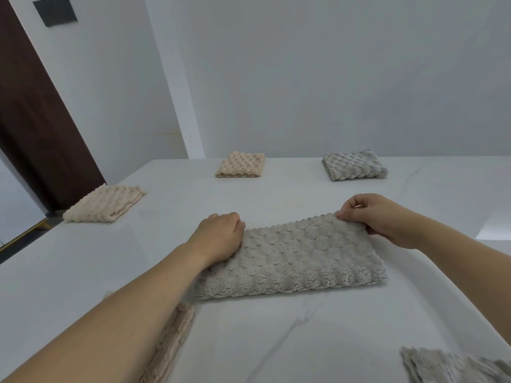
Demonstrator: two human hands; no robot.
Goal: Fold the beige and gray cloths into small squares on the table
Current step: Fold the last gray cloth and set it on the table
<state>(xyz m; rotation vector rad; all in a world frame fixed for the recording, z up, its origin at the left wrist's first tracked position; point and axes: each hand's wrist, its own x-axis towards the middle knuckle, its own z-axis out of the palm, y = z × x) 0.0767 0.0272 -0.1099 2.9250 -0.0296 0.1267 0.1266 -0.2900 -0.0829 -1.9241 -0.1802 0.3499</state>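
Observation:
A gray fluffy cloth point(298, 261), folded into a long rectangle, lies in the middle of the white table point(83, 272). My left hand point(218, 236) grips its far left corner with curled fingers. My right hand point(378, 217) pinches its far right corner between thumb and fingers, lifting that edge slightly. Two beige folded squares sit further off, one at the left edge point(106, 203) and one at the back point(241, 164). A gray folded square point(354, 165) lies at the back right.
A beige cloth point(171, 344) lies partly under my left forearm near the front. Another gray cloth point(453, 366) shows at the bottom right corner. A brown door point(36, 128) stands beyond the table's left edge. White walls are behind.

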